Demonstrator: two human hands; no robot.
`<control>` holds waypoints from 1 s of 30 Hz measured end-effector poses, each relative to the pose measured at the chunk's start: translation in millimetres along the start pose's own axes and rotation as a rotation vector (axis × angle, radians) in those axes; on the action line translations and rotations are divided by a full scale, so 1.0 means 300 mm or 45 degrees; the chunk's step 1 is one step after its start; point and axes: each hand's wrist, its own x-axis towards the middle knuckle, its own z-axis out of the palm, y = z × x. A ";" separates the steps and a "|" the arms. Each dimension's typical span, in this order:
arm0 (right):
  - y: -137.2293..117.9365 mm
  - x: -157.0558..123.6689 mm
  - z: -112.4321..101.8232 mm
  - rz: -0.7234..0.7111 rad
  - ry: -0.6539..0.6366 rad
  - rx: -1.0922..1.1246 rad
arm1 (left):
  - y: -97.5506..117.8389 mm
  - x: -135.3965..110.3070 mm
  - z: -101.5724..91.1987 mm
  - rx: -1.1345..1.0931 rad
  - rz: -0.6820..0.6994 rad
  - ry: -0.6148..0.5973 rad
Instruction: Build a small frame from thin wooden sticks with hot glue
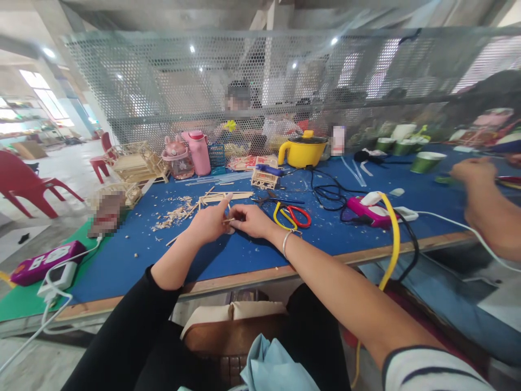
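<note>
My left hand (210,221) and my right hand (253,220) meet above the blue tabletop, fingers closed and pinching. Between their fingertips shows a small, thin wooden stick (228,220); its full shape is hidden by the fingers. A slim whitish piece juts up by the left thumb, too small to name. Behind the hands lies a bundle of thin wooden sticks (240,195). Wood scraps (175,216) are scattered left of my left hand. Close to my right wrist lie tools with yellow handles (284,218) and red handles (301,216).
A yellow electric pot (306,152), a pink bottle (199,153) and a small wooden model (264,178) stand at the back. Purple power strips (372,213) with cables lie right and far left. A co-worker's arm (484,201) reaches in at right.
</note>
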 end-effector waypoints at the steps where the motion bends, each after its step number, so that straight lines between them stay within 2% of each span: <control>1: 0.001 0.000 0.001 -0.003 -0.002 -0.005 | -0.006 -0.003 0.002 -0.029 0.012 0.000; 7: 0.016 0.000 0.008 0.000 0.016 0.024 | -0.030 -0.006 0.015 -0.192 0.083 0.054; 15: 0.036 0.005 0.023 0.051 -0.003 0.162 | -0.039 0.002 0.025 -0.265 0.124 0.097; 25: 0.024 -0.007 -0.001 0.086 -0.152 0.317 | -0.040 0.003 0.023 -0.354 0.157 0.072; 30: 0.040 -0.010 -0.003 0.075 -0.133 0.319 | -0.033 -0.003 0.012 -0.427 0.173 0.030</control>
